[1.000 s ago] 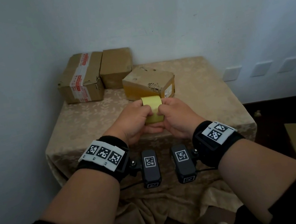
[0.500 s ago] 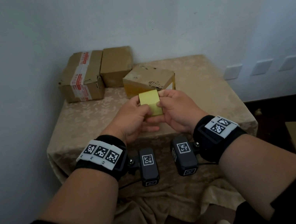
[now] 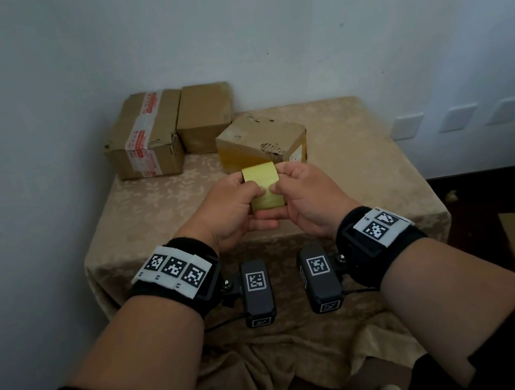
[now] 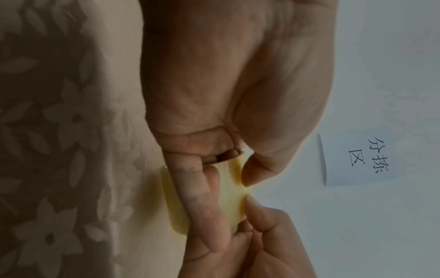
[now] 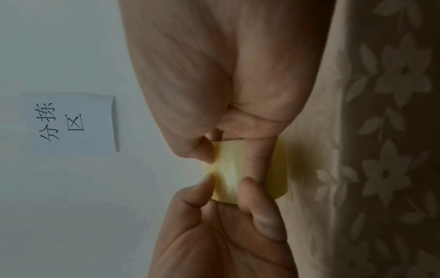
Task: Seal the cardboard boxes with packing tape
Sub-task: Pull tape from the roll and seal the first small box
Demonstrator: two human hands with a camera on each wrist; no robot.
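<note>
Since earlier, right hand [image 3: 309, 198] thumb farther across tape roll [image 3: 263, 187], both hands' fingers [image 4: 197, 197] curled round it.

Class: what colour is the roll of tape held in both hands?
Pale yellow tape roll; it shows best in the head view.

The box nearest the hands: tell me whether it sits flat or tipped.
Tipped. The nearest box leans on the table, its top face sloping and one bottom edge raised, unlike the two boxes sitting flat behind it.

Matt yellow tape roll [image 3: 263, 187], worn brown cardboard boxes [image 3: 260, 138], floral woven tablecloth [image 3: 157, 207].
</note>
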